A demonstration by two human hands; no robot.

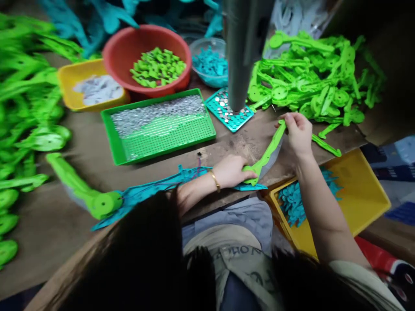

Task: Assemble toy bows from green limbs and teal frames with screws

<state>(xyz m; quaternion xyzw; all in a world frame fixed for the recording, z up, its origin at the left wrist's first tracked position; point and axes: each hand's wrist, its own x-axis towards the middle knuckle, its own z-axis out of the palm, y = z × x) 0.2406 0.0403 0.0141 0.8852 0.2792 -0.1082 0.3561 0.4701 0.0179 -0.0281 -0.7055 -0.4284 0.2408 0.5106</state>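
Worktop [42,220] with a toy-like piece under assembly. Green parts form a left heap [26,86] and a right heap [301,77]; a yellow box [363,194] beside the near edge holds blue parts [293,198]. A metal column [241,52] stands over the far side. A red bowl [113,52] contains green clips [158,67]; in front of it, a green tray [155,142] is partly covered with metal pins [155,113]. The blue body [158,185] lies along the near edge, partly hidden by the left forearm. At its left end, the first limb [78,185] overlaps it and appears already attached. The second limb [270,149] slants up from the body's right end. The left hand [230,170] has its grip closed around the limb's wide lower end; the right hand [296,131] pinches the narrow upper end. Work therefore seems about half done on this piece: one side looks complete, while the other is in hand, its joint hidden by the fingers, so whether it is fastened cannot be told.
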